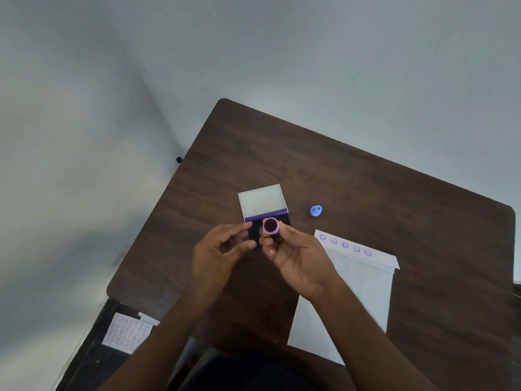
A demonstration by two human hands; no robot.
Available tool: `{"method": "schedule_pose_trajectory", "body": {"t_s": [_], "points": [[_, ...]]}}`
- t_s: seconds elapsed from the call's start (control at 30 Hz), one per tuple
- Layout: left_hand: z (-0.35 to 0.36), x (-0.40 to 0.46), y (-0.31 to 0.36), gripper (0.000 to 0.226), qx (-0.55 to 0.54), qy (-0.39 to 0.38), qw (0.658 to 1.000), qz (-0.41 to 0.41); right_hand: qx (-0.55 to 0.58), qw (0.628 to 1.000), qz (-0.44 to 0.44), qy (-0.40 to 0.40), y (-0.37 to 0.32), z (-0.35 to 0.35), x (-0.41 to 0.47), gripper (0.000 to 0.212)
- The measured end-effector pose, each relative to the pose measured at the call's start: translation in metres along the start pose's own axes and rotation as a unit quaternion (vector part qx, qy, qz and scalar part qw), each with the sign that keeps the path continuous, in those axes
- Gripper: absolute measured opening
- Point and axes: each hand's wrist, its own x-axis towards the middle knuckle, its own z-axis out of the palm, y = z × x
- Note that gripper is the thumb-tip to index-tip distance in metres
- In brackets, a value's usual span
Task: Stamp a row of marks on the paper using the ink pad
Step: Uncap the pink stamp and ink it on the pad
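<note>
My right hand (298, 261) grips a small pink round stamp (271, 225) with its dark inked face turned up toward me. It is held just above the open purple ink pad (283, 220), whose pale lid (262, 201) stands open behind it. My left hand (222, 252) hovers beside the stamp with fingers loosely curled, its fingertips near the pad, holding nothing. To the right lies a sheet of white paper (363, 294) with a row of several purple smiley marks (345, 245) along its top edge.
A small blue stamp (316, 210) stands on the brown table (366, 176) right of the pad. A sheet covered with pink marks (127, 333) lies on a dark surface at lower left, below the table's edge. The floor around is pale grey.
</note>
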Motion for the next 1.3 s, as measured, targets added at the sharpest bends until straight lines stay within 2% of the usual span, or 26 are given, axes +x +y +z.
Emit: {"method": "schedule_pose_trajectory", "body": {"t_s": [0.07, 0.2, 0.33, 0.53, 0.7, 0.87, 0.97, 1.07, 1.1, 1.13, 1.2, 1.27, 1.3], "points": [[0.002, -0.002, 0.027, 0.045, -0.015, -0.022, 0.999, 0.044, 0.050, 0.999, 0.011, -0.005, 0.000, -0.001, -0.003, 0.036], [0.007, -0.001, 0.067, 0.059, 0.019, -0.065, 0.994, 0.082, 0.128, 0.990, 0.042, -0.045, 0.000, -0.004, -0.007, 0.039], [0.016, 0.001, 0.082, 0.048, 0.044, -0.056, 0.994, 0.080, 0.145, 0.987, 0.042, -0.052, -0.001, -0.009, -0.007, 0.047], [0.022, 0.005, 0.083, 0.039, 0.052, -0.043, 0.994, 0.088, 0.160, 0.985, 0.024, -0.064, -0.002, -0.015, -0.010, 0.039], [0.024, 0.005, 0.082, 0.036, 0.044, -0.035, 0.994, 0.094, 0.157, 0.987, 0.023, -0.039, -0.002, -0.014, -0.010, 0.036], [0.026, 0.004, 0.074, 0.034, -0.019, -0.021, 0.997, 0.066, 0.162, 0.985, 0.020, -0.062, 0.000, -0.017, -0.010, 0.029], [0.029, 0.004, 0.060, 0.035, -0.034, -0.013, 0.998, 0.054, 0.128, 0.990, 0.010, -0.059, 0.002, -0.026, -0.007, 0.030], [0.033, 0.007, 0.036, 0.038, -0.004, -0.012, 0.999, 0.035, -0.045, 0.998, -0.029, 0.020, -0.002, -0.037, 0.004, 0.026], [0.034, 0.009, 0.025, 0.040, 0.025, -0.013, 0.999, 0.024, -0.135, 0.987, -0.046, 0.075, -0.004, -0.040, 0.010, 0.028], [0.034, 0.011, 0.014, 0.041, 0.065, -0.017, 0.998, 0.010, -0.239, 0.959, -0.063, 0.140, -0.004, -0.043, 0.017, 0.030], [0.036, 0.016, -0.010, 0.042, 0.165, -0.039, 0.985, -0.024, -0.456, 0.848, -0.108, 0.247, 0.000, -0.050, 0.032, 0.023], [0.039, 0.021, -0.029, 0.047, 0.248, -0.058, 0.965, -0.056, -0.609, 0.736, -0.141, 0.261, 0.007, -0.058, 0.048, 0.024], [0.040, 0.023, -0.037, 0.055, 0.280, -0.063, 0.956, -0.065, -0.652, 0.700, -0.144, 0.251, 0.011, -0.064, 0.056, 0.028]]}}
